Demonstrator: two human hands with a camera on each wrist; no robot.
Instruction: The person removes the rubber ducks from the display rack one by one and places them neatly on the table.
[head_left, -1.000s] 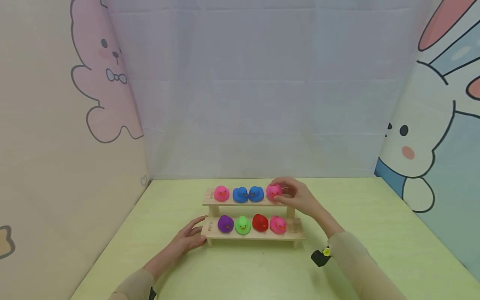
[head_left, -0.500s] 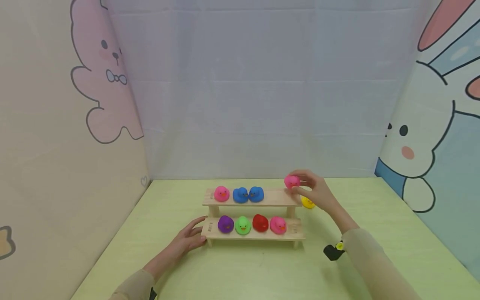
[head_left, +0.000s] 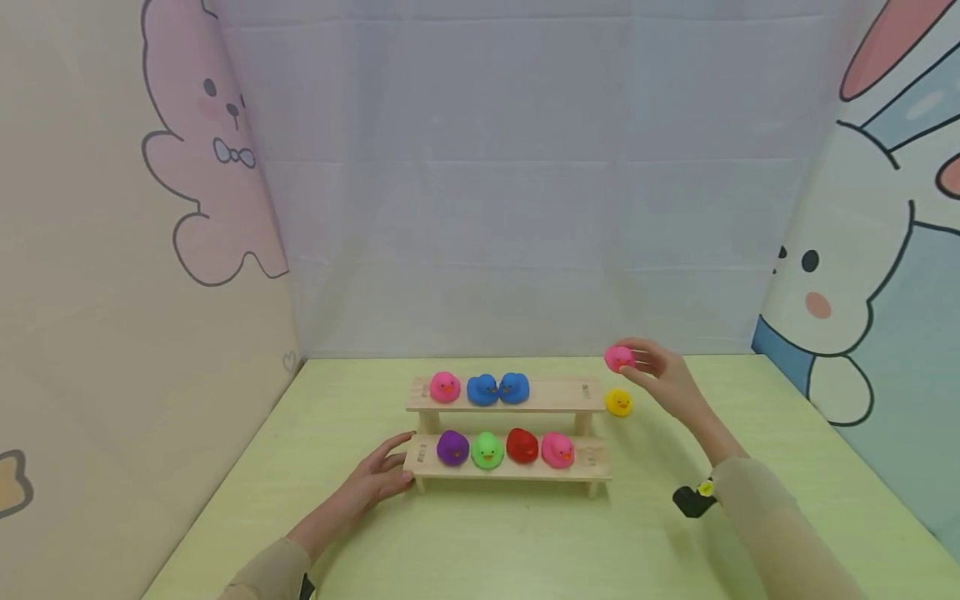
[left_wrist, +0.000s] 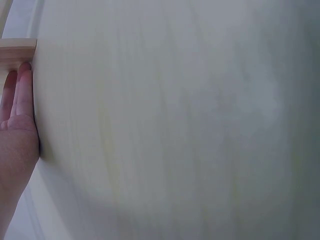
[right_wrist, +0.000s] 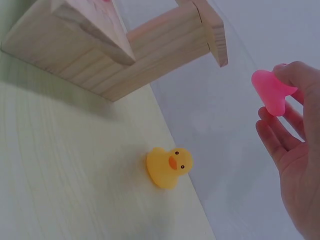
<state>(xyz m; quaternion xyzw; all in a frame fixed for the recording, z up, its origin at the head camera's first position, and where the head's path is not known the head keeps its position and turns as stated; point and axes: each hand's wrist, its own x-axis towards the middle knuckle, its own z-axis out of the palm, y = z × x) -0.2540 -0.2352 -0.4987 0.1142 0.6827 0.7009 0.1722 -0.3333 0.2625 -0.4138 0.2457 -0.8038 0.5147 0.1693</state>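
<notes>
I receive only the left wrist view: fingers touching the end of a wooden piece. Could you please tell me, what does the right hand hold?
Observer: The right hand pinches a pink duck, held in the air.
Operator: Thank you. Does something stand near it on the table?
Observer: Yes, a yellow duck sits there, beside the right end of the wooden stand.
Operator: Does this stand carry something on top?
Observer: Yes, its upper shelf carries another pink duck and two blue ducks.

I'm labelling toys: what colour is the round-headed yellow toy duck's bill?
Orange; the bill shows best in the right wrist view.
</notes>
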